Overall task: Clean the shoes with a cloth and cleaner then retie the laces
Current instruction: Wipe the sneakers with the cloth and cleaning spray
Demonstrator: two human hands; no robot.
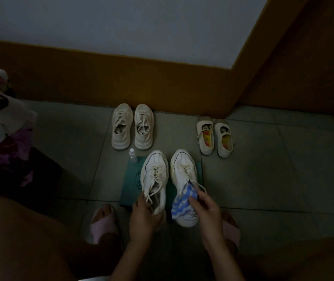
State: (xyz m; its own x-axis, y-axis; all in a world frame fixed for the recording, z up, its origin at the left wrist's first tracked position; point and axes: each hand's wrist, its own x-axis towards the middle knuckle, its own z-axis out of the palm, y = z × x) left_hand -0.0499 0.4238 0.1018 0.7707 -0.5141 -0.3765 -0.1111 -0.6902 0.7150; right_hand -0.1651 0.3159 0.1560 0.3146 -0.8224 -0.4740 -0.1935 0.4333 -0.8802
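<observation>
**Head view: loose laces, bottle near the toe**

The left fingers [140, 201] curl round the heel of the left shoe [155, 175]. The right fingers [194, 200] pinch the cloth [182, 203] onto the right shoe [184, 171] beneath them. The bottle [133, 155] stands beyond the left fingers (upright, near that toe). Lifting the left shoe could snag its loose lace or tip the bottle.

White chunky leather L sneaker [154, 177] & matching R sneaker [183, 171] sit side by side on flat teal mat [130, 183], toes pointing away. Cream laces [156, 172] loose on both, ends trailing. Blue-and-white wavy-patterned cloth [183, 201] bunched over R sneaker's heel end. Small clear plastic spray bottle [133, 156] upright at mat's far-L corner.
</observation>
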